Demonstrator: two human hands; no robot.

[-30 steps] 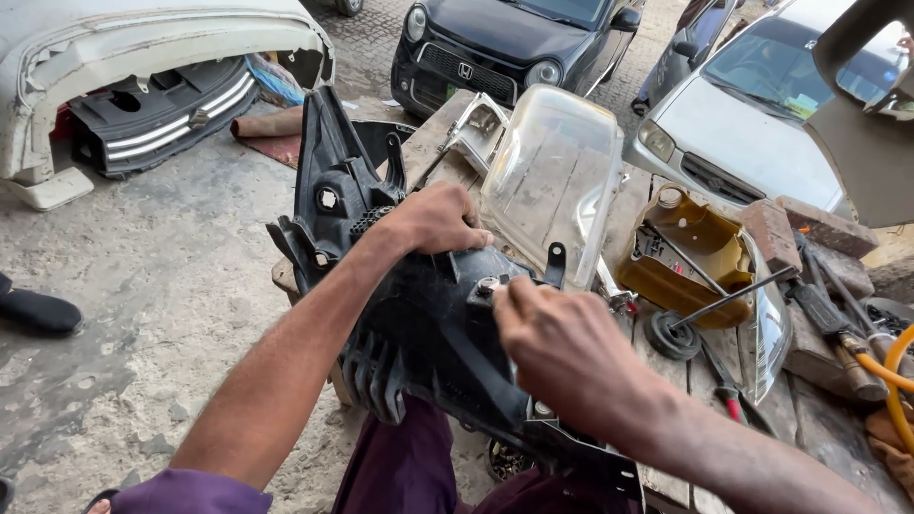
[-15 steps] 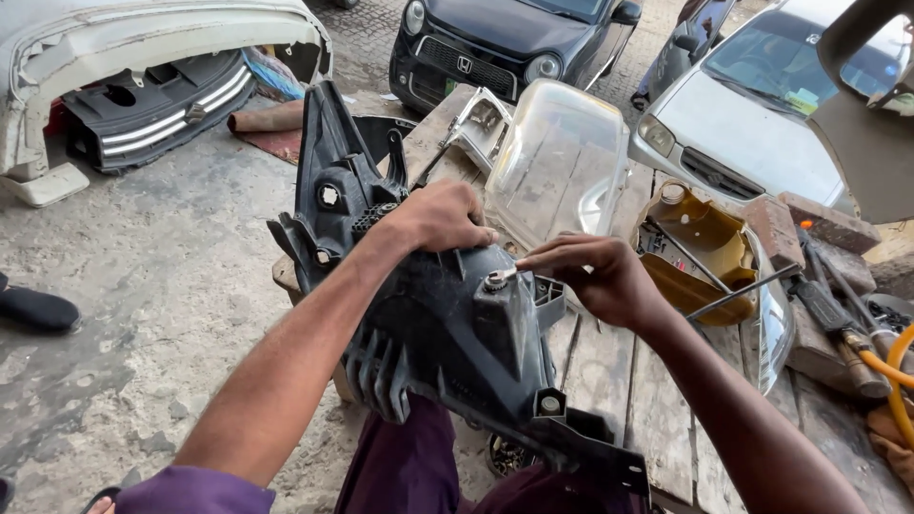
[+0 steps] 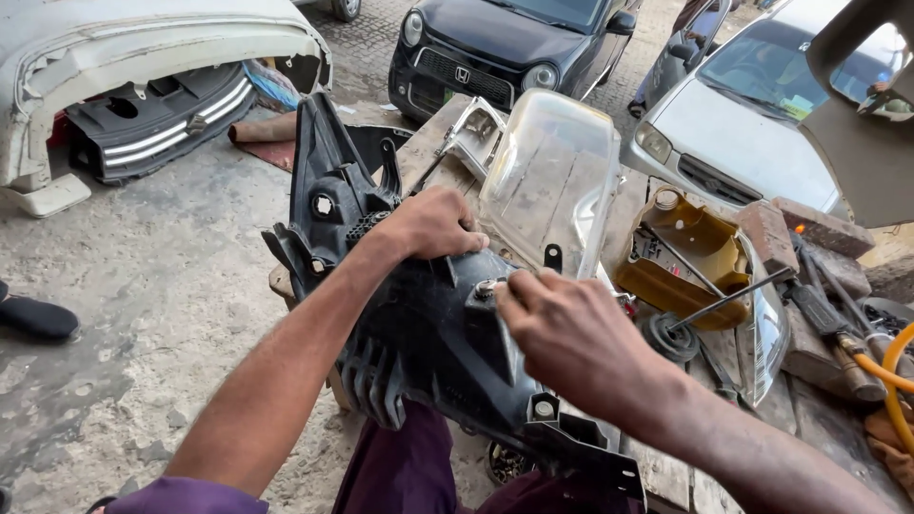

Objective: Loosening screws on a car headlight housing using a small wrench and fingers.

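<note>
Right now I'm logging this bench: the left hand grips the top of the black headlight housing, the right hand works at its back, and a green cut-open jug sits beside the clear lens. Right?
Not quite. The cut-open jug is yellow, not green, as the head view shows. The rest holds: left hand atop the black headlight housing, right hand at its back, clear lens beside the jug.

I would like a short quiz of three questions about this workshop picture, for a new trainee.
1. True or false: the left hand grips the top of the black headlight housing.
2. What do the fingertips of the right hand touch? A) a small metal fitting on the housing B) the yellow container C) the orange hose
3. Which clear part leans on the wooden bench behind the housing?

Key: 1 true; 2 A; 3 the clear headlight lens.
</note>
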